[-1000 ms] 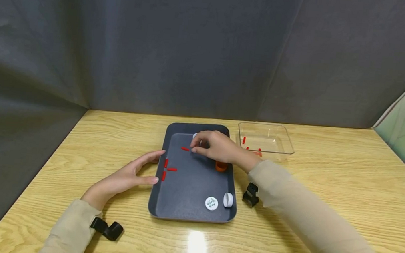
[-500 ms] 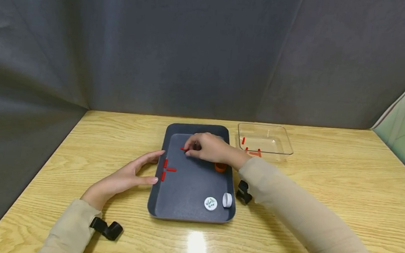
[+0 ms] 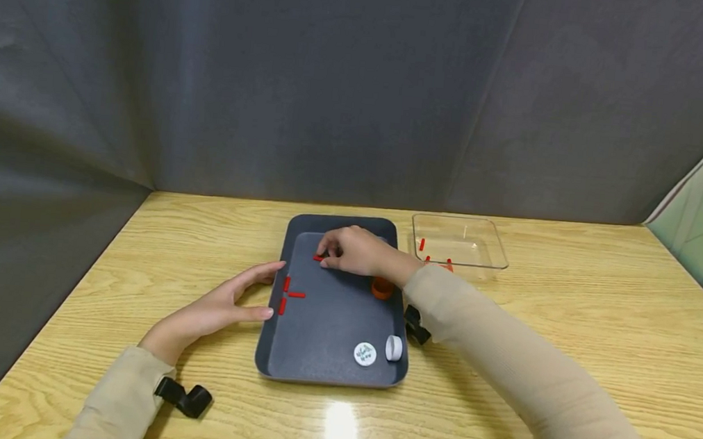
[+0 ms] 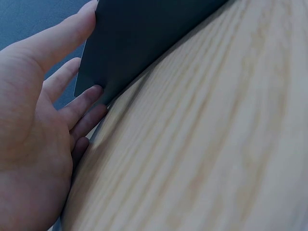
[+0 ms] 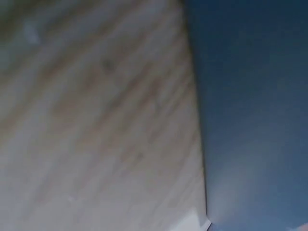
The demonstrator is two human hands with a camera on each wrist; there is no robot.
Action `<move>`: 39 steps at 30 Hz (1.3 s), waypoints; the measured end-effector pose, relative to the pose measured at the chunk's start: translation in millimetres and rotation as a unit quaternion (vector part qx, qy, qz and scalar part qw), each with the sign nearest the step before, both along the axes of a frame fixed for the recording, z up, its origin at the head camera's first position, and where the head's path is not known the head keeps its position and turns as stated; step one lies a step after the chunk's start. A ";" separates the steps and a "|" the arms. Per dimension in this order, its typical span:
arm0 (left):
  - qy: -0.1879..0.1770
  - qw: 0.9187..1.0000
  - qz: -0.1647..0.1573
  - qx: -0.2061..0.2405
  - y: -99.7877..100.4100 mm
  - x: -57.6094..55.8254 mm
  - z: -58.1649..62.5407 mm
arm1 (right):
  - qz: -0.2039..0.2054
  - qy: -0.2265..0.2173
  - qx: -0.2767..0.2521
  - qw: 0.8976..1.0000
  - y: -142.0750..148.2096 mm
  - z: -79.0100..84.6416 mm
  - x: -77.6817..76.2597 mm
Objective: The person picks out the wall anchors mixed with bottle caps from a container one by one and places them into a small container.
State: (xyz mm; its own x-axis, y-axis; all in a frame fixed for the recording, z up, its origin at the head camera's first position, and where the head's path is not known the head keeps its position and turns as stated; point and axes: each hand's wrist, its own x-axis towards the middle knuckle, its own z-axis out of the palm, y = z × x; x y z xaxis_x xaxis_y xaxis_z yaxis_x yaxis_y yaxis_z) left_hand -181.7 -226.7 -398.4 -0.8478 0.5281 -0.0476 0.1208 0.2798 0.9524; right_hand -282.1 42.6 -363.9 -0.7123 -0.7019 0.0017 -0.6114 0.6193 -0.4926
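My right hand (image 3: 358, 251) reaches over the dark grey tray (image 3: 315, 345) and pinches a small red stick (image 3: 318, 258) between thumb and fingers near the tray's far part. Three more red pieces lie by the left wall: two upright sticks (image 3: 286, 283) in line and a sideways stick (image 3: 297, 295) beside them. My left hand (image 3: 211, 312) rests with spread fingers at the tray's left rim. In the left wrist view, its fingertips touch the tray's outer wall (image 4: 130, 43). The right wrist view shows mostly tray wall (image 5: 255, 115) and blurred table.
A printed white disc (image 3: 365, 354) and a white ring-shaped cap (image 3: 394, 348) lie at the tray's near right. Below my right wrist sits an orange cap-like piece (image 3: 381, 289). A clear plastic box (image 3: 476, 266) with several red pieces stands right of the tray on the wooden table (image 3: 570, 301).
My right hand has moved left from beside the loose red stick and taken hold of it. The left hand has stayed at the rim.
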 end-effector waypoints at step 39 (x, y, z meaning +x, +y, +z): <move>-0.013 1.000 0.012 -0.002 0.5 2.7 2.2 | 0.008 -0.027 0.019 0.999 2.8 3.3 0.9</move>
State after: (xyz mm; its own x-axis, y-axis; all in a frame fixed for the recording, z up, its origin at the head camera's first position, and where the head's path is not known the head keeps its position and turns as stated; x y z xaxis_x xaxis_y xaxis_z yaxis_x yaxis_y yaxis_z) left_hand -179.0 -226.2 -396.2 -0.8584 0.5080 -0.0711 0.0898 0.2852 0.9542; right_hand -281.2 45.4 -360.6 -0.6997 -0.7117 -0.0627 -0.5948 0.6289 -0.5008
